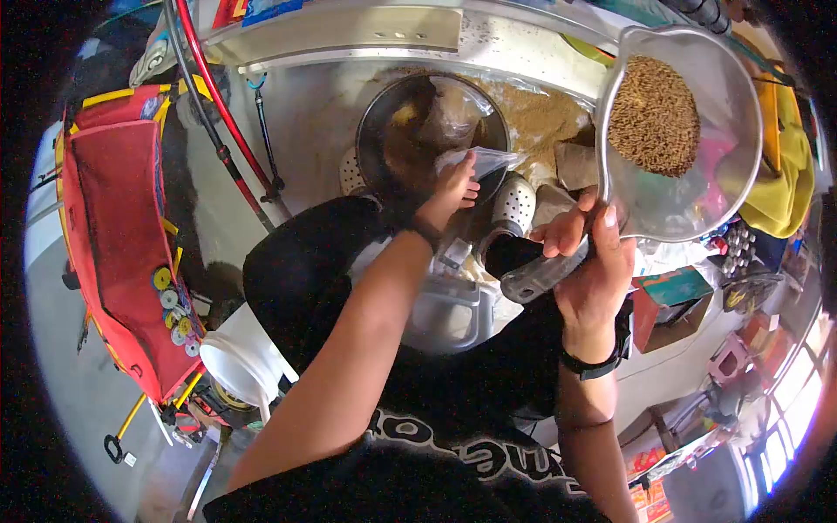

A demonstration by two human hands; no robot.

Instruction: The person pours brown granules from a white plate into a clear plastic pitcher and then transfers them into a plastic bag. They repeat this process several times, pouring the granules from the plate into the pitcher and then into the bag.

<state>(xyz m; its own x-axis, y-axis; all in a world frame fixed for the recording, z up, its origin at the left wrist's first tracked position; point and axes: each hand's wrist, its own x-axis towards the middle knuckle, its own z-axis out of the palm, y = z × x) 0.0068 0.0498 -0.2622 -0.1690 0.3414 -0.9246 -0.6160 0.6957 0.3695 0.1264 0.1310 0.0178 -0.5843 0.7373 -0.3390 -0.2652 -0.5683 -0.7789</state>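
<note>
Right hand: this hand [602, 270] was wrapped around the handle [539, 277] of the clear scoop [741, 131], with the thumb near where it met the cup.
Left hand: this hand [455, 186] seemed to pinch the loose edge of a thin clear bag [497, 160]; how tight, I could not tell.
Scoop: it was up on the right side, above the floor and well apart from the bowl. It looked hard and stiff, and probably felt heavier at the cup end. The handle was the best place to hold it, close to the cup.
Pellets: the little brown bits [654, 116] sat in a heap at one side of the scoop. They looked dry and light, and likely rolled and spilled easily.
Bag: it lay partly in the dark bowl [364, 131]. It looked soft, floppy and a bit slippery, so its open edge was the part to pinch.
Bowl: it was on the floor between the shoes [514, 204], beside some brown powder [547, 115].
</note>
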